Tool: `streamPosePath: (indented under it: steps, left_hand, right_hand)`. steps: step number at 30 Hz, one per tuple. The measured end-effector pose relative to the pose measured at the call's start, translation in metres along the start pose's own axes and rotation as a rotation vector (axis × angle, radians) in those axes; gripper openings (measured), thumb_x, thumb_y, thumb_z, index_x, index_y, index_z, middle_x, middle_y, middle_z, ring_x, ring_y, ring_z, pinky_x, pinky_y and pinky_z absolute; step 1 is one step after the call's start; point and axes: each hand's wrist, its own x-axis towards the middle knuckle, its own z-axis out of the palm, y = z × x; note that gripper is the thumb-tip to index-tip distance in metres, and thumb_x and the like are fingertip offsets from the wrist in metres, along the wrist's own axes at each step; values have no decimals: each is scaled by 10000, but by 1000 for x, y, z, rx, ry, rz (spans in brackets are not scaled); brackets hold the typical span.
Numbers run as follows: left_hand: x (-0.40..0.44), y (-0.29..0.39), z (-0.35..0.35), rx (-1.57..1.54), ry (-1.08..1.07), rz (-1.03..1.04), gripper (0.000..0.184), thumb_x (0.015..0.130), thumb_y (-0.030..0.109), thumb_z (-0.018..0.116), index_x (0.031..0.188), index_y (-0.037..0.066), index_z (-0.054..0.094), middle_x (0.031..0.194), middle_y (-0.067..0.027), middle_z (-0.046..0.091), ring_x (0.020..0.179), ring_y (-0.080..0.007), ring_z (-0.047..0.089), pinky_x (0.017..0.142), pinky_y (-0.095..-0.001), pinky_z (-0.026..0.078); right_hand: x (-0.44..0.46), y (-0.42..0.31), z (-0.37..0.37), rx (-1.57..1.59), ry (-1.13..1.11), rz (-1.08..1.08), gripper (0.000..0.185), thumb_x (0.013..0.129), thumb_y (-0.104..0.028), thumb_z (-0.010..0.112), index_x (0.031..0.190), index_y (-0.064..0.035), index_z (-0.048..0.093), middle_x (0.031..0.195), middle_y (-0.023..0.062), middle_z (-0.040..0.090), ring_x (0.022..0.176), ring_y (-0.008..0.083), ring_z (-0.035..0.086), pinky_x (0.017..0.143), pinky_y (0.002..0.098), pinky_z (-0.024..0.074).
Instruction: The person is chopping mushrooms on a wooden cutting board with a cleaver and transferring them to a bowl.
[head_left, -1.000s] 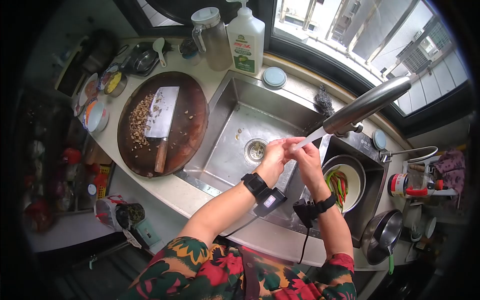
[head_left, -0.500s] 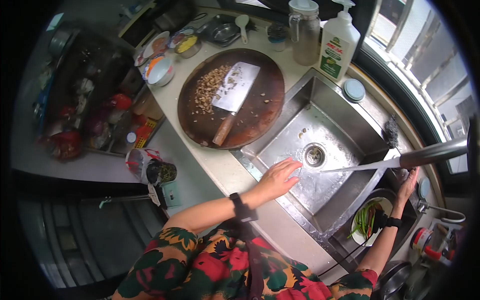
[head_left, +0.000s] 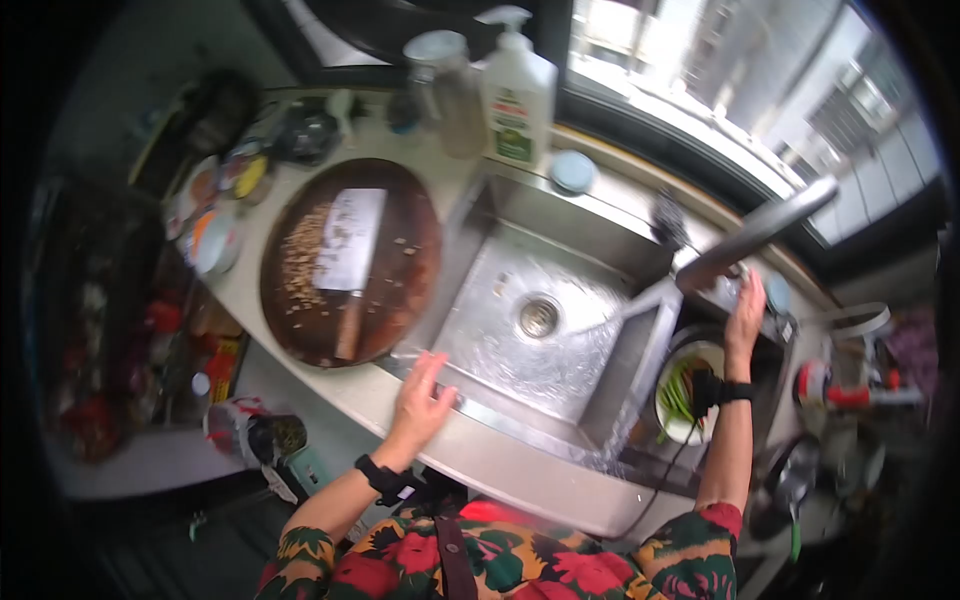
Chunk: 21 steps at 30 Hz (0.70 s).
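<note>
My left hand is over the sink's front left edge, its fingers spread and nothing in it. At the base of the faucet, beside its handle, is my right hand; its fingertips are blurred, and any grip on the handle cannot be made out. Water streams from the faucet into the metal sink, towards the drain. Green and red peppers lie in a white bowl in the smaller basin, below my right hand.
On the left, a round chopping board bears a cleaver and chopped bits. Behind the sink stand a pump bottle, a jug and a round lid. Pans are at the right.
My hands were together under the water; they have moved apart, the left to the sink's front left, the right to the faucet base. The view has swung right and back.
</note>
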Motion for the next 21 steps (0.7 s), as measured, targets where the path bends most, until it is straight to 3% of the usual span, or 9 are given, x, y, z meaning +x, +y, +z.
streamPosePath:
  steps: [4, 9, 11, 13, 14, 15, 17, 20, 21]
  left_hand:
    - [17, 2, -2, -12, -111, 104, 464, 779, 109, 611, 1221, 37, 490, 1226, -233, 499, 1215, -367, 423, 997, -402, 354]
    - [34, 0, -11, -10, -188, 307, 431, 758, 97, 611, 1175, 38, 521, 1144, -187, 564, 1171, -370, 458, 976, -412, 370]
    - [39, -5, -17, -6, -213, 358, 414, 755, 102, 610, 1159, 47, 543, 1129, -177, 577, 1165, -366, 466, 972, -408, 375]
    - [42, -7, -23, 16, -210, 389, 406, 751, 105, 611, 1150, 52, 557, 1135, -178, 573, 1152, -365, 479, 965, -407, 383]
    - [46, -13, -22, 1, -190, 394, 392, 748, 98, 614, 1137, 64, 573, 1135, -186, 571, 1134, -363, 495, 955, -402, 394]
    - [50, -17, -24, -31, -199, 412, 409, 761, 90, 623, 1167, 88, 572, 1144, -118, 587, 1059, -211, 560, 808, -278, 463]
    - [54, -14, -32, -17, -249, 427, 392, 769, 78, 621, 1159, 79, 580, 1116, -90, 606, 1014, -155, 565, 741, -233, 455]
    - [51, -9, -42, -16, -291, 437, 374, 795, 62, 598, 1167, 41, 568, 1121, -89, 610, 1026, -152, 561, 811, -253, 442]
    - [52, -10, -43, -26, -318, 421, 380, 783, 74, 601, 1158, 32, 562, 1138, -129, 590, 1063, -227, 554, 909, -299, 413]
  right_hand:
    - [-34, -70, -84, -110, -116, -63, 423, 957, -307, 439, 1236, 8, 491, 1273, 170, 482, 1215, 268, 429, 1030, 329, 296]
    - [-102, -140, -190, -101, -143, 35, 345, 919, -135, 478, 1233, 5, 499, 1277, 137, 487, 1217, 222, 427, 1021, 308, 303]
    - [-126, -159, -231, -251, -174, -31, 348, 923, -145, 482, 1236, 8, 498, 1296, 113, 474, 1215, 191, 423, 1011, 296, 316]
    - [-152, -177, -270, -64, -94, 155, 344, 933, -165, 487, 1236, -3, 505, 1296, 98, 476, 1195, 173, 437, 1005, 283, 321]
    - [-158, -195, -290, -157, -95, 107, 347, 936, -183, 490, 1237, -13, 509, 1288, 88, 483, 1181, 161, 447, 984, 275, 338]
    - [-165, -210, -311, -248, -101, 65, 350, 939, -202, 493, 1238, -22, 513, 1281, 78, 490, 1167, 148, 457, 963, 267, 354]
    - [-184, -240, -340, -361, -37, 121, 360, 942, -228, 491, 1247, -38, 515, 1249, 71, 520, 1137, 132, 481, 905, 251, 382]
    - [-225, -248, -346, -339, 135, 117, 351, 947, -228, 477, 1259, -73, 517, 1131, 48, 577, 1044, 102, 517, 848, 225, 393]
    - [-243, -240, -331, -313, 163, 110, 340, 950, -225, 470, 1247, -70, 525, 1078, 37, 583, 1001, 99, 524, 833, 218, 398]
